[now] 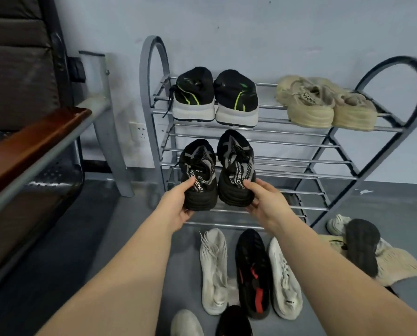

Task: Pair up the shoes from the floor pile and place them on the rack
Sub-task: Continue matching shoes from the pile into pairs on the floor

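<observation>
**Black pair at the middle shelf, hands on both heels**

From the head camera: pale blue wall [251, 25] at the back, grey floor [120, 229] below, and a metal shoe rack [287, 146] with curved end frames standing against the wall. To the left, a dark padded seat with a wooden armrest [32, 146] and a grey metal leg crowds in close beside the rack's left end. A white wall socket [139, 132] sits low between the two.

Top shelf is filling up: a black pair with neon-green stripes [214, 98] on the left, heels toward us, and a beige pair [324, 105] on the right, well apart.

Now the action. The left hand [178, 204] grips the heel of the left black knit shoe [199, 175], thumb on top, fingers curled underneath. The right hand [260, 200] pinches the heel of the right black knit shoe [236, 168] the same way. Both shoes point toes toward the wall, side by side at the left part of the middle shelf; whether their soles rest fully on the bars, I cannot tell.

On the floor in front of the rack: a white shoe [213, 270], a black shoe with red marks [252, 275] and another white shoe [283, 280] lying in a row. Further right, a dark shoe sole-up [361, 248] lies across a beige shoe [394, 263]. Two more toes, one pale, one black, peek in at the bottom edge.
</observation>
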